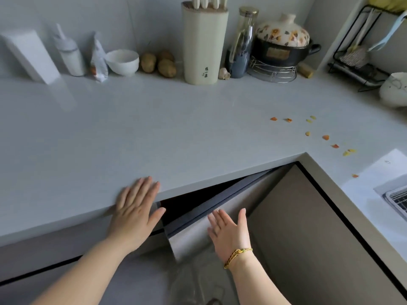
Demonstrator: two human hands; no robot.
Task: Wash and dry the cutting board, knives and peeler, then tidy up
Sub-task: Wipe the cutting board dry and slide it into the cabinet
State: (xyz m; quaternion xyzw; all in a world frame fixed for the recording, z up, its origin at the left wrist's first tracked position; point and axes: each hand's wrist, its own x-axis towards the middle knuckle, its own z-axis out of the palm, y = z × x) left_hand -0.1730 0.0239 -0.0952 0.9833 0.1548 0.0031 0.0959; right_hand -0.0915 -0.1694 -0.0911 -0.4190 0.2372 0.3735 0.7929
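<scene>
My left hand [136, 208] lies flat with straight fingers on the front edge of the pale countertop [154, 128]. My right hand [229, 232], with a braided bracelet at the wrist, presses its straight fingers against a grey cabinet door [198, 219] that stands partly ajar below the counter. A cream knife block [203, 45] with several white-handled knives stands at the back wall. Small orange and yellow vegetable scraps [326, 137] are scattered on the counter to the right. No cutting board or peeler shows.
Along the back wall stand a white box [30, 56], a bottle [68, 51], a bag, a white bowl [122, 61], potatoes [158, 64], a glass jar and a clay pot [284, 42] on a wire stand. A black rack [361, 47] and the sink corner [396, 201] lie at right.
</scene>
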